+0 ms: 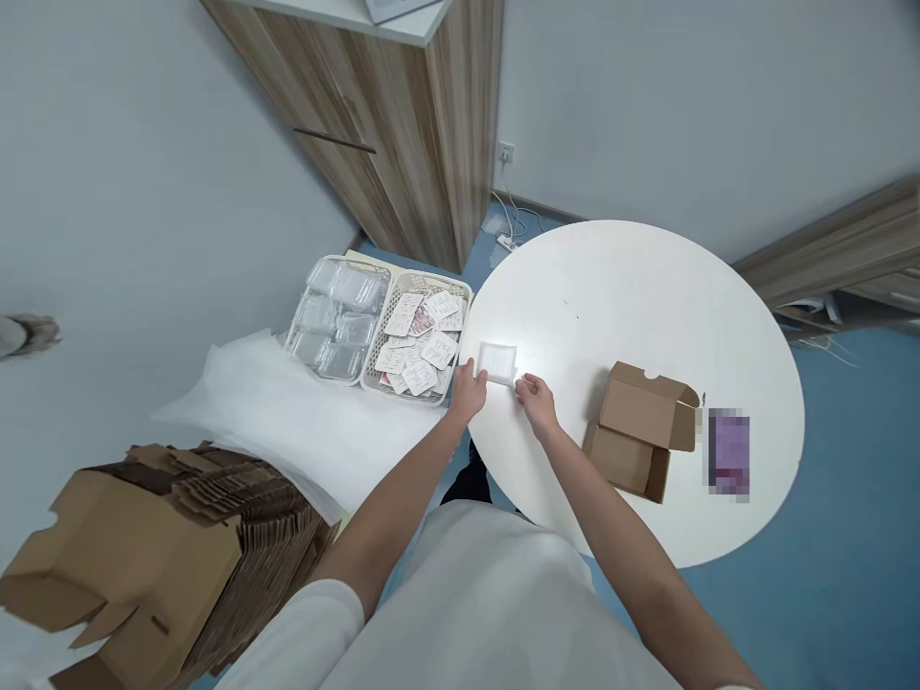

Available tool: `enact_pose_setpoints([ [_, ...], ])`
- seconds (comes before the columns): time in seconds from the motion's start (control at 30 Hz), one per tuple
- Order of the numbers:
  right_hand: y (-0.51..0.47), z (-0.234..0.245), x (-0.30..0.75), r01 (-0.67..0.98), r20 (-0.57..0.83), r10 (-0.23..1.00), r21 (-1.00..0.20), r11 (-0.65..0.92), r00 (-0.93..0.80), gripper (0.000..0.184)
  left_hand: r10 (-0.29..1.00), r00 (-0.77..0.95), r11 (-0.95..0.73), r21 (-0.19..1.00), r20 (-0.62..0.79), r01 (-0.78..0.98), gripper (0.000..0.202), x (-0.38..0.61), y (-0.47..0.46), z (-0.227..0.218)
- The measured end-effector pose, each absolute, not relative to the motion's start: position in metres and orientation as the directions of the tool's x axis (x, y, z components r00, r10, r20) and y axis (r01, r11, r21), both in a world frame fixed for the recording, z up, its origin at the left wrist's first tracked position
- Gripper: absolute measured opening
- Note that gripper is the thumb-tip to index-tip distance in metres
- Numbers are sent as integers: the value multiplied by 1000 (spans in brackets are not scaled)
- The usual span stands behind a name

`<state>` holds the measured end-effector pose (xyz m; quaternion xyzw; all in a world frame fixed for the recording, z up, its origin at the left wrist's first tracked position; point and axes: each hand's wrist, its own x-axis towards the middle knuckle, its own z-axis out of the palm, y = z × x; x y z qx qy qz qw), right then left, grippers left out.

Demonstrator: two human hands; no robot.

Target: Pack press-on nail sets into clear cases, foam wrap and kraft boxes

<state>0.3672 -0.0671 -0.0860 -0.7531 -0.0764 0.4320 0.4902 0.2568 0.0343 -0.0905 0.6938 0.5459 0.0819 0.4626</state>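
Observation:
A small clear plastic case (497,362) with something white in it is near the left edge of the round white table (647,287). My left hand (470,391) grips its lower left corner between thumb and fingers. At the lower right corner, the fingertips of my right hand (536,400) are pinched together on its edge. To the left of my left hand, a white basket (368,376) holds many printed cards (419,372). Beside it, another basket (288,335) contains several clear plastic boxes (354,287).
An open brown cardboard box (639,412) stands right of my right hand, with a blurred purple item (731,450) beyond it. White foam sheets (316,412) lie below the baskets. Flattened cartons (144,546) are stacked at lower left. A wooden cabinet (402,125) stands behind.

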Motion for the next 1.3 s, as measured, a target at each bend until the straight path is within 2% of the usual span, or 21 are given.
enact_pose_setpoints([
  [0.17,-44,-92,375,-226,-568,480,-770,-596,669,45,830,450,-108,696,-329,710,35,264,41,-90],
  [0.3,-38,-97,375,-168,-549,492,-764,-623,675,35,817,476,-88,745,-326,661,34,262,37,-94],
  [0.53,-54,-85,368,-302,-541,543,-830,-470,642,32,809,398,208,843,-433,495,39,253,20,-92],
  [0.67,-73,-66,369,-340,-525,595,-850,-402,609,33,703,447,446,833,-553,328,54,250,12,-82],
  [0.77,-94,-53,372,-348,-519,609,-854,-386,600,33,634,518,516,813,-574,269,52,249,2,-71],
  [0.9,-137,-42,378,-289,-473,590,-877,-383,654,35,613,573,488,831,-544,267,39,254,-29,-54],
  [1.07,-207,-32,393,-231,-440,587,-888,-398,679,36,656,557,399,861,-509,316,32,274,-95,-46],
  [1.3,-284,-28,426,-88,-384,557,-871,-484,736,34,706,568,217,892,-424,396,39,313,-165,-53],
])
